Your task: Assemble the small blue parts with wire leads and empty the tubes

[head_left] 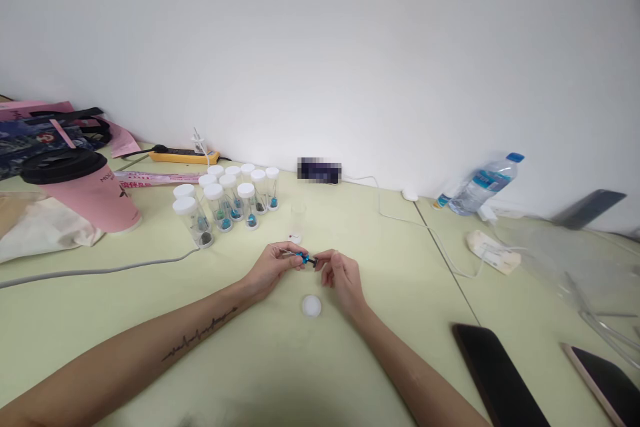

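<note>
My left hand (273, 267) and my right hand (341, 277) meet over the pale green table (150, 347), fingers pinched. Between them is a small blue and black part (305, 257) with a thin metal pin sticking out toward the left hand. Both hands pinch it, the left at the pin end, the right at the black end. A loose white cap (311, 305) lies on the table just below the hands. An open clear vial (298, 220) stands just behind them. Several capped clear vials (225, 203) with small blue and dark parts inside stand at the back left.
A pink cup with a black lid (80, 190) and a cloth bag sit at the left. A grey cable (100, 271) crosses the table. A yellow power strip (183, 156) lies by the wall. A water bottle (483, 183) lies at the right; two phones (500, 380) lie at the near right.
</note>
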Demonstrator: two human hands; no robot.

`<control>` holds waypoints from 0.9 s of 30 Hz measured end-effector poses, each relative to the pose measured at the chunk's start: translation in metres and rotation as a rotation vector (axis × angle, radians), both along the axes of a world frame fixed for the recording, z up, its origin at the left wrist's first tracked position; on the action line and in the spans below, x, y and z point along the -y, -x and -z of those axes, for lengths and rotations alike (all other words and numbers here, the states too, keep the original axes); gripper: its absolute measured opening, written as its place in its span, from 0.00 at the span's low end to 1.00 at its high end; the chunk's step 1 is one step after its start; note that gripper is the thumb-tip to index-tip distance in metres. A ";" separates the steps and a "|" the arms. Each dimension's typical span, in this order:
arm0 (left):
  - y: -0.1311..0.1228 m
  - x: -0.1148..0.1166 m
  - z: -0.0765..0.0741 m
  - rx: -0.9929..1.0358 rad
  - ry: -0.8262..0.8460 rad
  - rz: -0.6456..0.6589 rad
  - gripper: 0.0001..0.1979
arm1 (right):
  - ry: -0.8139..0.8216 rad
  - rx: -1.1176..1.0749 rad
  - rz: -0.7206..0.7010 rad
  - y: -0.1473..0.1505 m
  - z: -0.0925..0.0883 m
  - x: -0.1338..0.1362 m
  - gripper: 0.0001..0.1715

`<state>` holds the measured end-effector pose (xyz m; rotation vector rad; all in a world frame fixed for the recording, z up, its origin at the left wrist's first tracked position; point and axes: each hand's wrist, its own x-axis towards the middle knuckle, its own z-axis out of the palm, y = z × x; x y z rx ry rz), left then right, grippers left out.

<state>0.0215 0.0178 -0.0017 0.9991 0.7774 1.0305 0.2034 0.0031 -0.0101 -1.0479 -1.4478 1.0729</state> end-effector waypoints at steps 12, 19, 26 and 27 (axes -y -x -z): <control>0.000 0.000 0.000 -0.008 -0.020 -0.002 0.09 | 0.053 0.009 -0.045 0.001 0.002 0.000 0.36; 0.000 0.001 -0.001 -0.009 -0.009 -0.037 0.10 | -0.043 0.043 0.034 0.000 0.000 0.002 0.33; 0.003 -0.001 0.004 0.064 0.009 -0.053 0.11 | 0.008 0.128 -0.054 0.000 0.005 0.002 0.36; 0.003 -0.002 0.004 0.067 0.007 -0.054 0.11 | -0.010 0.120 -0.025 0.000 0.004 0.003 0.35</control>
